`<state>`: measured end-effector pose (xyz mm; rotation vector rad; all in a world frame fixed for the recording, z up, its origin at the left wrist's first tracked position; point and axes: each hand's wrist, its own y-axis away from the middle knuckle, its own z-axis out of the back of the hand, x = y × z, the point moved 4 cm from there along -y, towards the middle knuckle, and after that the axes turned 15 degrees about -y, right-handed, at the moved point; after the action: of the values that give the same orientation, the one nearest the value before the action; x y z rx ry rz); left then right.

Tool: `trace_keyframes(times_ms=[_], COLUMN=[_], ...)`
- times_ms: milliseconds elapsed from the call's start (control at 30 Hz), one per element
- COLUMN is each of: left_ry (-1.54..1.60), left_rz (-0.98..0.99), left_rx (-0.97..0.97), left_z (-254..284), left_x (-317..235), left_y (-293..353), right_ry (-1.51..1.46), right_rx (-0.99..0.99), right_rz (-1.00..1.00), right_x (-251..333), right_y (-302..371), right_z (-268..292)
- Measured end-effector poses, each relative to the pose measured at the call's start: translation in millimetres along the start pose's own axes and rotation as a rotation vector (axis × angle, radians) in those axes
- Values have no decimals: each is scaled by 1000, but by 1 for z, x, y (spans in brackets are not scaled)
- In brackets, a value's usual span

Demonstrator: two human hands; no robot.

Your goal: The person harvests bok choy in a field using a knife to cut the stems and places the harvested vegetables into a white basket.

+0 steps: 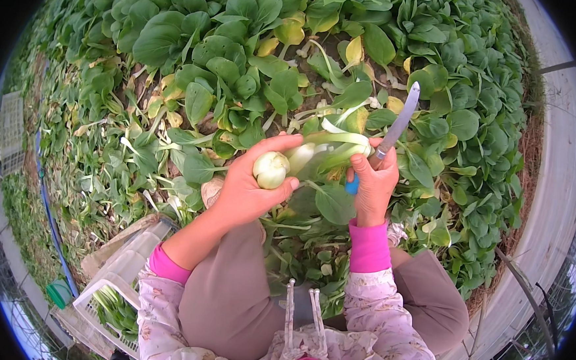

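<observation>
My left hand (251, 184) grips a cut bok choy plant (282, 166) by its pale round base, the cut end facing me and its green leaves trailing away. My right hand (372, 182) holds a knife (397, 124) with a blue handle and a grey blade pointing up and away. The fingers of that hand also pinch a pale green outer stalk (340, 142) of the same plant. Both hands are over a bed of leafy green bok choy (243, 52), above my knees.
A white plastic crate (106, 297) with cut greens stands at my lower left. A pale curved border (549, 216) runs along the bed's right side. Yellowed leaves and trimmed stalks lie among the plants. A green object (59, 293) sits on the path at left.
</observation>
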<state>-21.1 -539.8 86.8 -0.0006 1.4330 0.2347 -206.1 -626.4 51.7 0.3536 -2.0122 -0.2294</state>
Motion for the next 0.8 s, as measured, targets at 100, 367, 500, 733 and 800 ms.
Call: trace_keyframes(times_ms=[100,367,500,733,800], left_ry=[10,363,504,564,565], left_rz=[54,379,417,332,248], left_rx=[9,-49,-29,104,118], left_z=[-18,-16,-13,-28,-39], left_x=[7,39,41,25,22], left_y=[-11,-17,-17,-19,-21], right_ry=[-68,138,986,-89,-108], right_rx=[106,99,42,93,72], right_rz=[-54,-92,572,-148,-20], right_x=[-7,-10,15,-13,-24], right_y=[14,4,-12,14,19], right_z=[-23,-16,-3,-30,-31])
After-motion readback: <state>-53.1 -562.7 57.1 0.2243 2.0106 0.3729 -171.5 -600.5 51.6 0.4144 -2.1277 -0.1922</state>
